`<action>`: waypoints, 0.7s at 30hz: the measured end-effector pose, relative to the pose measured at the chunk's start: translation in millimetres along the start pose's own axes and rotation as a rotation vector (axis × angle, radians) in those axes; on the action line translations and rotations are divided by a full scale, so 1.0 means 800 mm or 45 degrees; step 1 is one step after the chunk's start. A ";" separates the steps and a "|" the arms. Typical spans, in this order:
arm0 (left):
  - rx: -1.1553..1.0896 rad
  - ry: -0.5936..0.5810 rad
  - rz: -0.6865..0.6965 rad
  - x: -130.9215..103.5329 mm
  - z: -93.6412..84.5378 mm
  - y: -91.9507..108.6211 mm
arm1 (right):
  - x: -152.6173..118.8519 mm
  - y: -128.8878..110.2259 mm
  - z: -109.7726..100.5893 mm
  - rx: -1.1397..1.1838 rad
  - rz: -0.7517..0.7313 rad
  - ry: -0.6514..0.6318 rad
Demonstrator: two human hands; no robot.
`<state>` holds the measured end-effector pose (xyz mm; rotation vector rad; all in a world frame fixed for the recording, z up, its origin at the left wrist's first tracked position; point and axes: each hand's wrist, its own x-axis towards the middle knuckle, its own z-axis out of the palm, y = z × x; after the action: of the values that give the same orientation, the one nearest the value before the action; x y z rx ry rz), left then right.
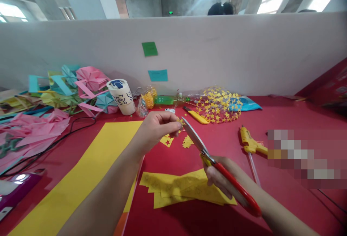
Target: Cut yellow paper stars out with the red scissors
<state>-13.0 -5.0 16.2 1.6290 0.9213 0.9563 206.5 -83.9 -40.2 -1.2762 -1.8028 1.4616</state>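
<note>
The single view looks from the person's head, forward and down over the nearby red table (295,210).

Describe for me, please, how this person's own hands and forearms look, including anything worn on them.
The left hand and right hand are ungloved. No sleeve shows on the left forearm or right forearm, and no watch or bracelet is visible. Some fingers are hidden, so I cannot rule out a ring.

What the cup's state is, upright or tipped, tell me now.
Upright. The cup stands with its base on the red table and its blue-marked top facing up.
</note>
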 end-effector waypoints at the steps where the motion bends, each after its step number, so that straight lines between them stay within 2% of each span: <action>1: -0.001 0.002 -0.005 0.000 -0.001 0.000 | 0.000 0.000 0.000 0.001 0.007 -0.006; 13: -0.026 -0.040 -0.048 0.001 -0.007 -0.001 | 0.001 -0.003 -0.001 -0.022 0.056 0.025; 21: -0.055 -0.054 -0.070 0.001 -0.011 0.002 | 0.011 0.026 0.002 0.011 0.030 0.026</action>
<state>-20.7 -1.7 19.8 1.5739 0.9067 0.8949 208.8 -77.1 -61.7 -1.3082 -1.7720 1.4622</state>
